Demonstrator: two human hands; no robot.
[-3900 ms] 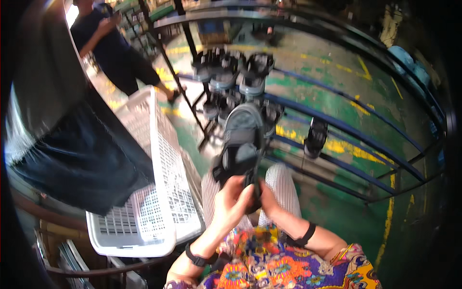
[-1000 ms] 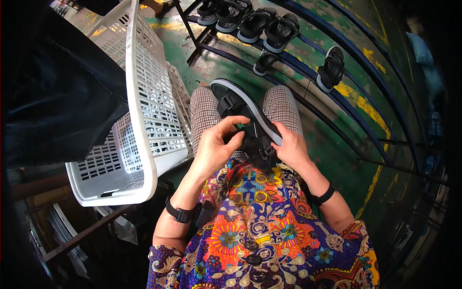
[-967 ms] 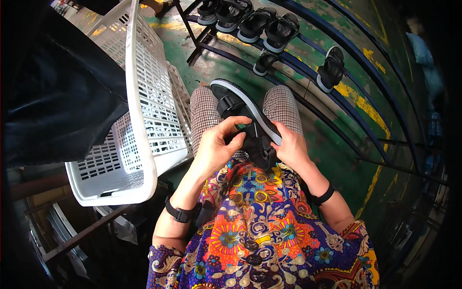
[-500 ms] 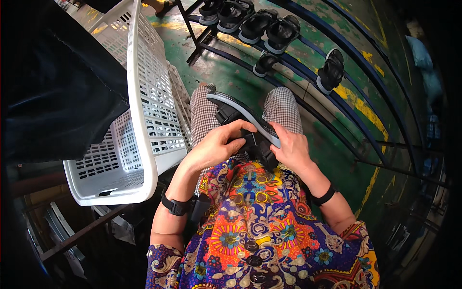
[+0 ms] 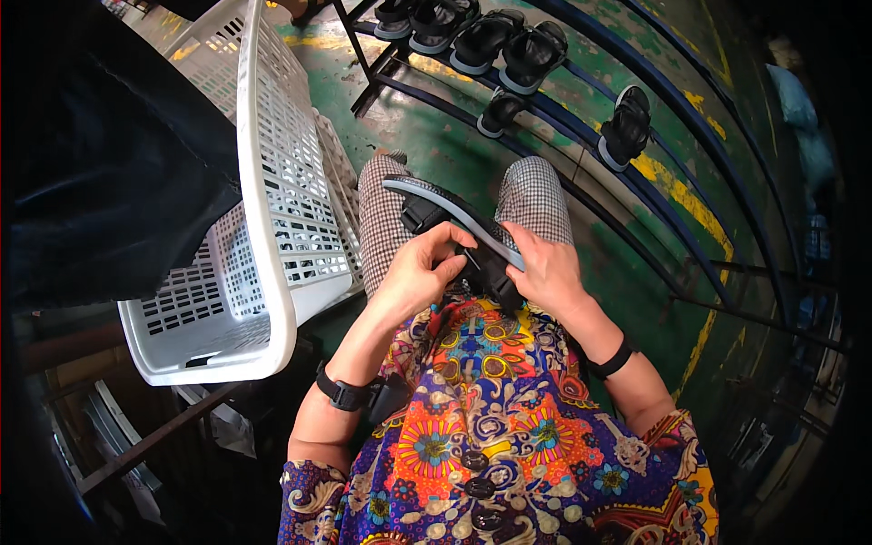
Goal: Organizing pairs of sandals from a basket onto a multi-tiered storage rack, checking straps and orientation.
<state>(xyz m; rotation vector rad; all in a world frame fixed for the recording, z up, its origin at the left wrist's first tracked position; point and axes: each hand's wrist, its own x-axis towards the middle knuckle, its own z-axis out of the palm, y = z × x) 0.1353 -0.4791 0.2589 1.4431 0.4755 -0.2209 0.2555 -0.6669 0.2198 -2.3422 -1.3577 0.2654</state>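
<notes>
Currently, both hands work on one black sandal [image 5: 454, 227] with a grey sole, which lies across the lap on the checked trousers [image 5: 381, 218], sole edge turned upward and toe end pointing away to the left. Left hand [image 5: 420, 272]: fingers curled closed over the strap area at the sandal's near side, thumb pressed against the upper. Right hand [image 5: 543, 265]: fingers folded around the heel end of the sole, gripping it from the right. The two hands sit close together, with the sandal's straps between them.

Left of the lap, a white perforated plastic basket [image 5: 263, 227] stands tilted, its rim just beside the left knee. Dark fabric [image 5: 109, 154] hangs over the basket's far side. Ahead of the knees, a blue metal rack [image 5: 581, 109] carries further black sandals [image 5: 509, 50] in a row, well apart from the hands. Below the rack lies a green painted floor [image 5: 436, 145] with yellow markings.
</notes>
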